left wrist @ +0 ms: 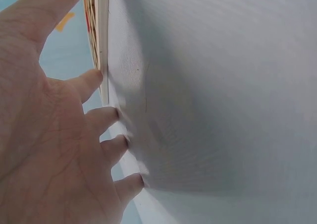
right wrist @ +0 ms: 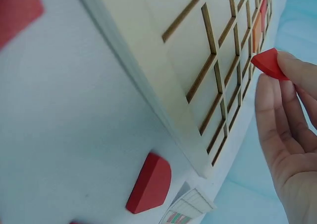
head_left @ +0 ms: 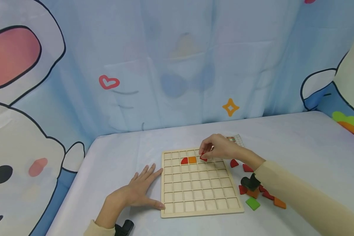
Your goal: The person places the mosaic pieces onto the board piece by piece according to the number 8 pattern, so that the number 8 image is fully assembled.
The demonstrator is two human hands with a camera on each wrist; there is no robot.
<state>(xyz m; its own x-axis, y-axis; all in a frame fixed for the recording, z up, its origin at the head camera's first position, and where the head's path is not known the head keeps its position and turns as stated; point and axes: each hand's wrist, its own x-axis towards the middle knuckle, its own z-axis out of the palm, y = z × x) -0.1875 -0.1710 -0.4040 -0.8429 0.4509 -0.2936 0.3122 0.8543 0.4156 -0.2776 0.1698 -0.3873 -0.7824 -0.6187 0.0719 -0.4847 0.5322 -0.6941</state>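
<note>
I hold a red piece (head_left: 204, 157) over the wooden board (head_left: 202, 214)

My right hand (head_left: 219, 147) pinches the red piece with its thumb and fingers. The piece is near the far side of the board, just right of an orange square (head_left: 192, 160). I can't tell if it touches the wood. The orange square sits in a box, and a red piece with a round edge (head_left: 184, 161) sits in the next box to the left. So two pieces are in. Most boxes (head_left: 189, 206) I can see have no piece, so I think this is only the start.

My left hand (head_left: 138, 191) is spread out and holds nothing. Its thumb touches the board's left edge, and some fingertips rest on the tabletop (head_left: 135, 147).

Loose pieces lie right of the board: red ones (head_left: 247, 168), orange ones (head_left: 279, 203) and a green one (head_left: 253, 204). The black thing (head_left: 250, 182) on my right wrist and my sleeve (head_left: 301, 196) may cover some, so I can't count them. My right hand hides bits of the board and of a card (head_left: 239, 140). The card's picture is too small to read.
</note>
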